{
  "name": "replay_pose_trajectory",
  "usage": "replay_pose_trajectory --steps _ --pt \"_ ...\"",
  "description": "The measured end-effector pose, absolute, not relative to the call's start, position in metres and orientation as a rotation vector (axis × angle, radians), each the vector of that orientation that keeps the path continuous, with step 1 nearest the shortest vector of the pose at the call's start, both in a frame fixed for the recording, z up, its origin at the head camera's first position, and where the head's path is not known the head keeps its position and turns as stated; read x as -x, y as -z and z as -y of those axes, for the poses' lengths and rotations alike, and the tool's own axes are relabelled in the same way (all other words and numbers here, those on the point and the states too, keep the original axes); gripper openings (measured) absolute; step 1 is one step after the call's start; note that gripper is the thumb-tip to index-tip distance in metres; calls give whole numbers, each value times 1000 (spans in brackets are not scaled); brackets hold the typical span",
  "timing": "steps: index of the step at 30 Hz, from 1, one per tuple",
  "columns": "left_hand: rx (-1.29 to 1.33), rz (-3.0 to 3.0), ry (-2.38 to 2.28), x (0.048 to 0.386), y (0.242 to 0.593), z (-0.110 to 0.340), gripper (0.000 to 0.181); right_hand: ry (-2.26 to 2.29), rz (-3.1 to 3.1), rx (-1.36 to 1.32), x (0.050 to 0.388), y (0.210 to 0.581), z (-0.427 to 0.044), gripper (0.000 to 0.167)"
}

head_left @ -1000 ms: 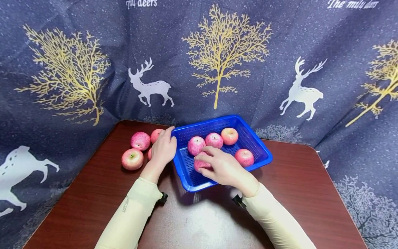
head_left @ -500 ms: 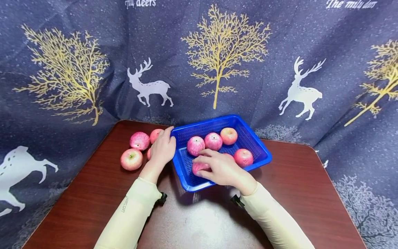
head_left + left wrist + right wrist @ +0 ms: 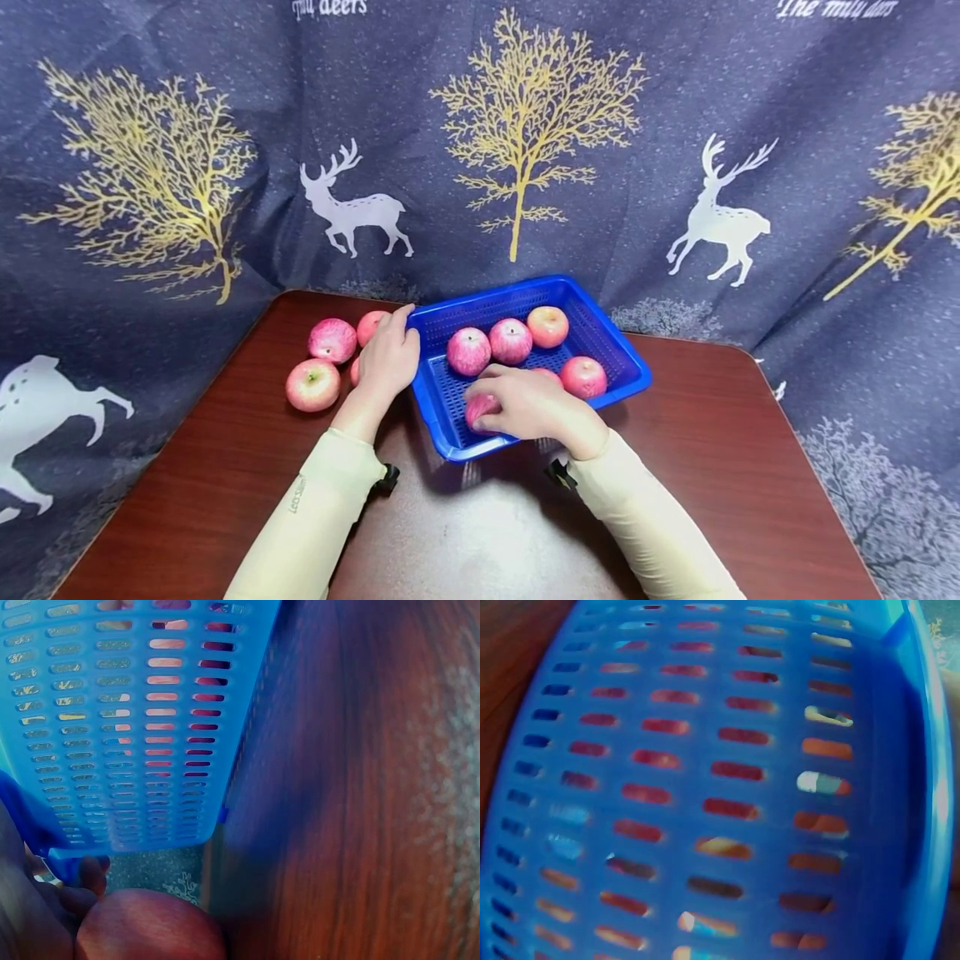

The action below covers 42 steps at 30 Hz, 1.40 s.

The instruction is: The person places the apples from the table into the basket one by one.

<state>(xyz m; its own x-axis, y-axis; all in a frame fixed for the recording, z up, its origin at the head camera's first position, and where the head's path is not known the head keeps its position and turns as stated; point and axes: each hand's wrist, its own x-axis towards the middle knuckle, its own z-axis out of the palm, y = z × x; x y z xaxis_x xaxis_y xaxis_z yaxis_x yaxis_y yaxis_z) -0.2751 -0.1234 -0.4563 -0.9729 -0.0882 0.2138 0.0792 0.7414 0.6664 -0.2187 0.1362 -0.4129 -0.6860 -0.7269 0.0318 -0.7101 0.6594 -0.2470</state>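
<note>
A blue plastic basket point(image 3: 468, 452) with slotted walls stands on the table, several red-pink apples inside it. My left hand point(image 3: 390, 357) grips its left rim; in the left wrist view, fingertips point(image 3: 91, 876) curl at that rim. Inside the basket's near left part, my right hand point(image 3: 528, 402) holds an apple point(image 3: 481, 408), partly covered by the fingers. Behind that hand lie a striped pink apple point(image 3: 468, 351) and another pink apple point(image 3: 511, 341). A yellowish apple point(image 3: 547, 327) sits at the back, and a red apple point(image 3: 583, 377) at the right. In the right wrist view the basket wall hides the hand.
Left of the basket, several apples rest on the brown table point(image 3: 705, 433), among them a pale red apple point(image 3: 312, 385) and a dark pink apple point(image 3: 332, 341). My left hand partly covers others there. A dark blue curtain point(image 3: 450, 183) hangs behind the table.
My right hand has moved the held apple slightly down towards the basket's near left floor, uncovering part of another apple behind it. My left hand keeps its grip on the rim.
</note>
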Motion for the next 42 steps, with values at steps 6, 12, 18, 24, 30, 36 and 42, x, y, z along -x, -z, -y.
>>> replay_pose_trajectory --steps 6,12,18,24,30,36,42 --pt "-10 2706 1046 276 459 125 55 317 -2802 1203 220 412 -130 31" --pt "1 2696 1047 276 460 126 56 297 -2833 1155 220 413 -129 32" --pt "0 2694 1057 276 458 125 56 267 -2849 1065 221 412 -128 45" --pt "0 2705 1054 275 457 124 56 222 -2872 1001 224 414 -128 55" --pt "-2 2706 1054 276 457 124 56 228 -2884 1017 224 415 -129 60" --pt "-8 2699 1052 276 458 124 55 220 -2889 1051 222 412 -130 58" --pt "-10 2691 1052 277 459 124 56 216 -2898 1089 221 411 -132 53"
